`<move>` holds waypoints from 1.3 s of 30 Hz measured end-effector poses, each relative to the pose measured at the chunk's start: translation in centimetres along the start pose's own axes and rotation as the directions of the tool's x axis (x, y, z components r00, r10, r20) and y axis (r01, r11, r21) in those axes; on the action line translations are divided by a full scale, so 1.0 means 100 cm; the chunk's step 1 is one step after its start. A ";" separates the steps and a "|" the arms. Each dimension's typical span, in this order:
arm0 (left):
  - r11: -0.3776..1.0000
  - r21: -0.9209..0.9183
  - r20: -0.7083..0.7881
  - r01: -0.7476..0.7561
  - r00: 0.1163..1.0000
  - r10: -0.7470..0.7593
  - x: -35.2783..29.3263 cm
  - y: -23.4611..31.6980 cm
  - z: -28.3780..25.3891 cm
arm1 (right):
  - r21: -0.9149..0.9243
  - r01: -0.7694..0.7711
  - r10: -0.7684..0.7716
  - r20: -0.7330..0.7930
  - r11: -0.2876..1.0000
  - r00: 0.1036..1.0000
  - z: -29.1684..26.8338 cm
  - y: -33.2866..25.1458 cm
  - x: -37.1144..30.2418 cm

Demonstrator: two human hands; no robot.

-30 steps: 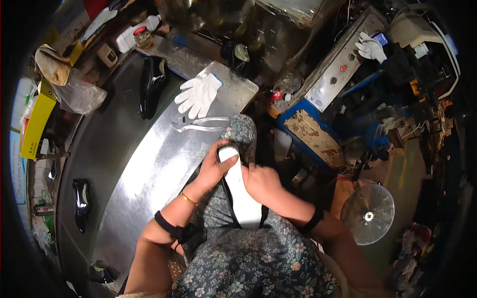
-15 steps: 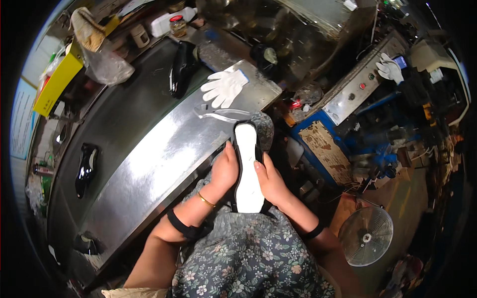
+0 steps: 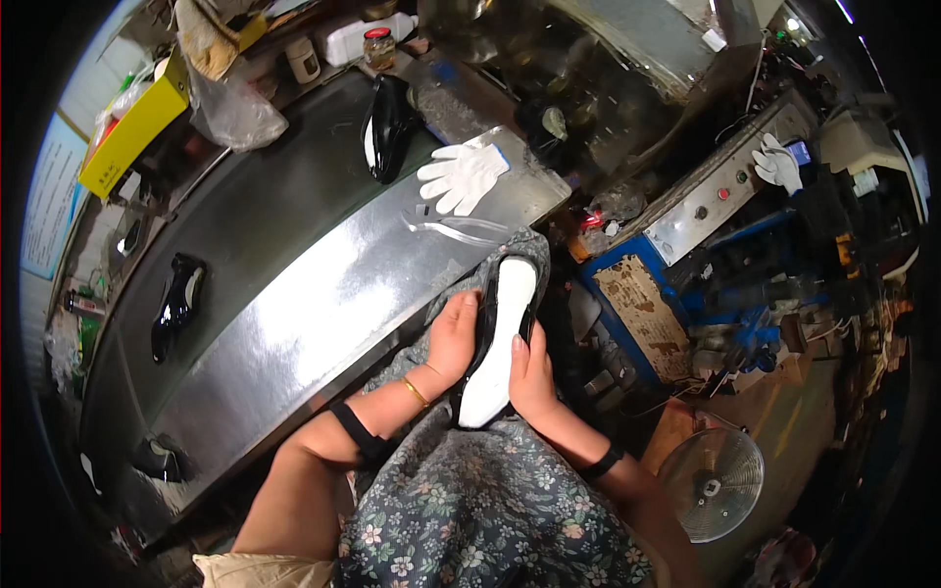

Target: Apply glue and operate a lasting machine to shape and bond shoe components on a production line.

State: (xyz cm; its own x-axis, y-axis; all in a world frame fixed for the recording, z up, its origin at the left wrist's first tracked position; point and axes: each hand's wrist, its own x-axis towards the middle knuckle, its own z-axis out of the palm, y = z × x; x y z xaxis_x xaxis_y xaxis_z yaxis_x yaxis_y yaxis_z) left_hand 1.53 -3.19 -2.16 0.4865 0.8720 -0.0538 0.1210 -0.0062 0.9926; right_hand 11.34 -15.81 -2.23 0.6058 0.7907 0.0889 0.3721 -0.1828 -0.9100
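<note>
A black shoe (image 3: 502, 338) with a white sole lies sole up across the lap, on the flowered apron (image 3: 480, 500). The right hand (image 3: 534, 377) holds its right side, thumb over the sole's edge; the left hand (image 3: 454, 338), fingers together, is at its left side, though whether it grips cannot be told. Just beyond, metal pliers (image 3: 451, 227) and a white glove (image 3: 463, 178) occupy the end of the shiny metal table (image 3: 294, 323). Other black shoes (image 3: 390, 127) stand on the dark surface behind, near a red-lidded jar (image 3: 378, 49). To the right are a blue-framed machine (image 3: 637, 314) and, lower, a round fan (image 3: 713, 487).
</note>
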 end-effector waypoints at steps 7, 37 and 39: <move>0.617 -0.362 0.638 0.698 0.668 -0.382 0.106 0.030 0.010 | 0.351 -0.571 0.528 0.220 0.742 0.820 -0.035 -0.029 0.131; 0.871 0.283 0.530 -0.402 0.822 0.207 -0.029 0.041 -0.039 | -0.186 0.094 -0.181 -0.532 0.978 0.827 -0.307 -0.061 0.045; 0.815 0.324 0.582 -0.480 0.781 0.228 -0.037 0.021 -0.038 | -0.484 -0.113 -0.265 -0.643 0.868 0.719 -0.379 -0.061 0.051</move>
State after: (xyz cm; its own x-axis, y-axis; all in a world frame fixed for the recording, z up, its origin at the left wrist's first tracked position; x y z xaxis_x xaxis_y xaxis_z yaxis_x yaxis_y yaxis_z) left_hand -3.27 -4.57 0.56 0.9108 0.3946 0.1213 0.1457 -0.5822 0.7999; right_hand 38.83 -32.79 19.09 0.7889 0.2408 0.5654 0.5947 -0.5308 -0.6037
